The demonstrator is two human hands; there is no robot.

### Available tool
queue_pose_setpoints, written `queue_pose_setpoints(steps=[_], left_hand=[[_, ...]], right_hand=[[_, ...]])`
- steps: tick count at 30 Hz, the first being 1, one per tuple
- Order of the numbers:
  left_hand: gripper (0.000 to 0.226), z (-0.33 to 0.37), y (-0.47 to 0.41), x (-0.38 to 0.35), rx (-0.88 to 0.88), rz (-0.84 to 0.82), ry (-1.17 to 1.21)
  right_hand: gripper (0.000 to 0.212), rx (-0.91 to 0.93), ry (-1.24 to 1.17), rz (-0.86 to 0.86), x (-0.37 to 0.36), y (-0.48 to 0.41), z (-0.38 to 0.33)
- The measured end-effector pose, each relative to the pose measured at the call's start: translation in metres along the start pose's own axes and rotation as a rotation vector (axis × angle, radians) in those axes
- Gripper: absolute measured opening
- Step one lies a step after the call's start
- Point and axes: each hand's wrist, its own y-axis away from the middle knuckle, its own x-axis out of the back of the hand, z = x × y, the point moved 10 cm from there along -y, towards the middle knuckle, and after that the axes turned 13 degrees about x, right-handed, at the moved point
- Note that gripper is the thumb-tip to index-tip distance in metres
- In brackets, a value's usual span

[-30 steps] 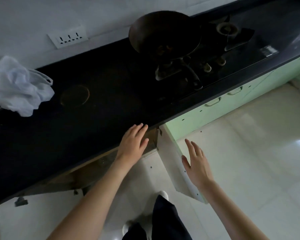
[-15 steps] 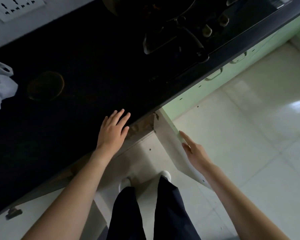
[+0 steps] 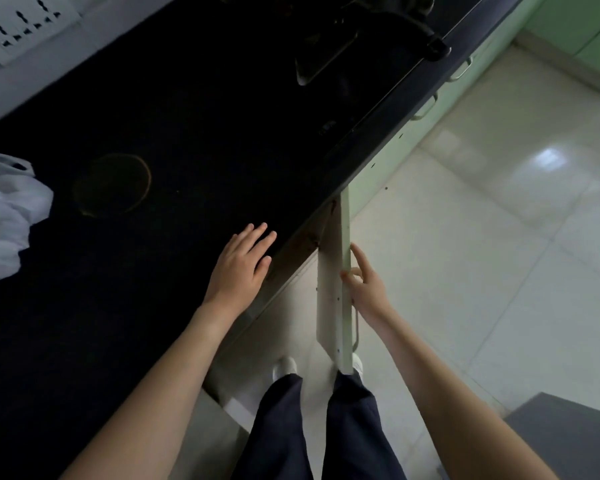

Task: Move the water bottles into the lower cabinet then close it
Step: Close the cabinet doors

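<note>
White bag [image 3: 4,216]: crumpled at the far left of the counter, well apart from both hands
Counter [image 3: 153,116]: dark and long, with a faint ring mark [image 3: 113,183] near the bag and a stove [image 3: 343,39] at the far end
Left hand [image 3: 238,265]: lies flat near the counter's front edge, fingers straight and slightly apart, holding nothing
Lower cabinet: its opening is tucked under the counter's edge, so from here I cannot see inside
Cabinet door [image 3: 333,289]: stands wide open, swung out towards the person's legs, its top edge facing up
Right hand [image 3: 364,285]: laid against the door's outer side, thumb on the top edge, forefinger stretched along it, the other fingers loosely bent, not clamped on anything
Door handle [image 3: 356,327]: just below that hand, untouched
Water bottles: none in sight, on the counter or the floor; I'd guess they are already in the cabinet
Step in hand: looks like the closing
Next move: a steady push from the right hand to swing the door across to the cabinet front, with the legs kept clear of its path
</note>
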Motion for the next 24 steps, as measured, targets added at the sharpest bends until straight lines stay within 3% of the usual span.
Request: queue_pose_setpoints(steps=[2,5,10,16,24], left_hand=[[0.045,-0.004,0.002,0.0,-0.015,-0.001,0.015],[0.045,-0.007,0.005,0.0,-0.036,-0.001,0.016],[0.044,-0.009,0.013,0.0,-0.07,0.006,0.013],[0.045,-0.015,0.025,-0.001,-0.094,0.003,-0.002],[0.044,-0.018,0.023,0.001,-0.08,-0.008,0.019]], right_hand=[[0.075,-0.039,-0.236,-0.024,-0.028,0.008,0.007],[0.085,-0.015,-0.354,-0.104,-0.048,0.02,0.009],[0.103,0.098,-0.13,-0.252,-0.038,0.019,0.01],[0.117,0.107,-0.262,-0.465,-0.055,0.027,0.008],[0.123,0.175,-0.142,-0.356,-0.065,0.019,0.007]])
